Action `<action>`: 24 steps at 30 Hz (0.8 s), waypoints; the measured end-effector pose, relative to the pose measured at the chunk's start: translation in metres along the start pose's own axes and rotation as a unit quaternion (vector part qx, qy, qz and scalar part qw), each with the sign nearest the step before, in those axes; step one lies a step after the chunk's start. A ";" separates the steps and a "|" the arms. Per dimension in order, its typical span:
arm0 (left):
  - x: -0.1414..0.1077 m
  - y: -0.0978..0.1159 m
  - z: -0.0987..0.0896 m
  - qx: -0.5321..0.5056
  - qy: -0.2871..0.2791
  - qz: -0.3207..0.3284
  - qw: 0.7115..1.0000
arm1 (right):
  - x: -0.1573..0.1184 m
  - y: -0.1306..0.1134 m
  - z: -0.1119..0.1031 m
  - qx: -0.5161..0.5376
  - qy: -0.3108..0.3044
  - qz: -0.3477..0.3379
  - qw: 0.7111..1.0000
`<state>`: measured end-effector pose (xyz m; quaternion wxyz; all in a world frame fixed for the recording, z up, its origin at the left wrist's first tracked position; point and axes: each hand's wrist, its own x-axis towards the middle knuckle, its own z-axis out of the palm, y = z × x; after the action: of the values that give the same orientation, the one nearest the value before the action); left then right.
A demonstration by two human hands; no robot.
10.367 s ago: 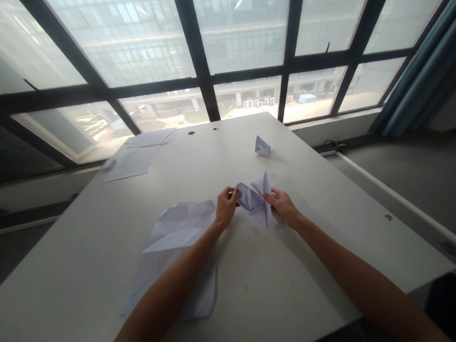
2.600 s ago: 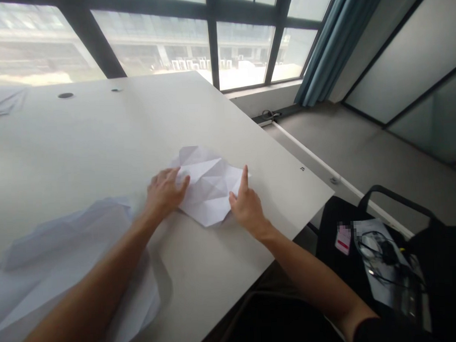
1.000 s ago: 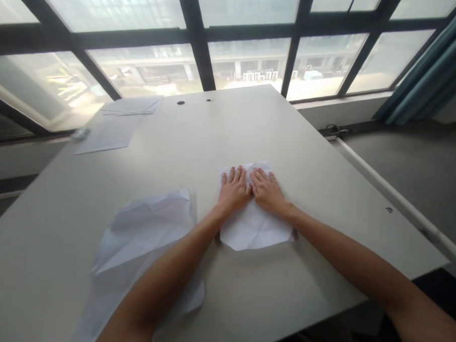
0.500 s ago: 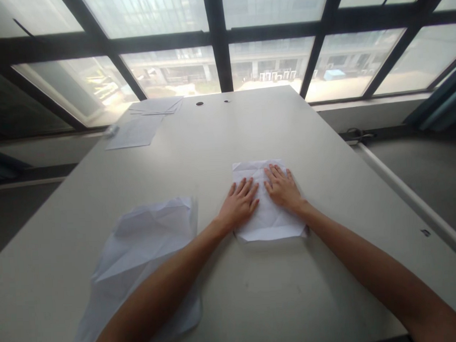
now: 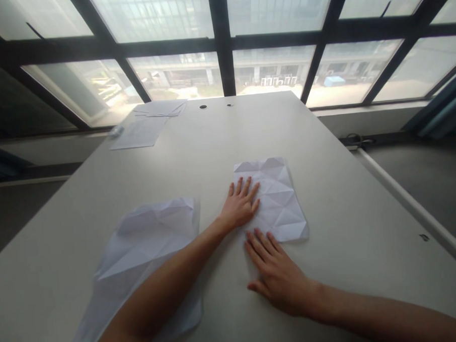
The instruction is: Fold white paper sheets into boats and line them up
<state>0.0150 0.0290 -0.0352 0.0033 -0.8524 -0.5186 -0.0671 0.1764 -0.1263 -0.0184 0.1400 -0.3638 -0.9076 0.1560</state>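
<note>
Creased white sheet (image 5: 280, 201) on the table (image 5: 197, 165), under a splayed left hand (image 5: 239, 208).
The right hand (image 5: 280, 274), also spread, covers its near left corner, contact unclear; left edge partly hidden.

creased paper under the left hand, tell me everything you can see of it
The paper is a thin-looking white sheet, roughly rectangular, crossed by straight and diagonal creases, its far edge uneven. It lies unfolded on the white table. The left hand rests spread on its left part; the right hand overlaps its near left corner, contact unclear.
</note>
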 end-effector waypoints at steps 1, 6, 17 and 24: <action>0.000 0.000 0.000 -0.003 -0.002 -0.002 1.000 | 0.000 0.001 -0.005 0.019 -0.011 -0.002 1.000; -0.001 -0.003 -0.003 -0.005 -0.007 0.008 1.000 | 0.052 0.049 -0.036 0.087 0.070 0.073 0.991; -0.002 -0.014 -0.005 -0.018 -0.018 0.011 1.000 | 0.084 0.152 -0.023 -0.105 0.039 0.116 0.987; 0.007 -0.024 -0.012 -0.071 0.001 0.005 0.997 | 0.087 0.160 -0.029 -0.072 0.078 0.129 0.986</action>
<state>-0.0041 0.0454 -0.0245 -0.0558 -0.8531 -0.5081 -0.1045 0.2253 0.0501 -0.0412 0.1623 -0.4979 -0.8483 0.0786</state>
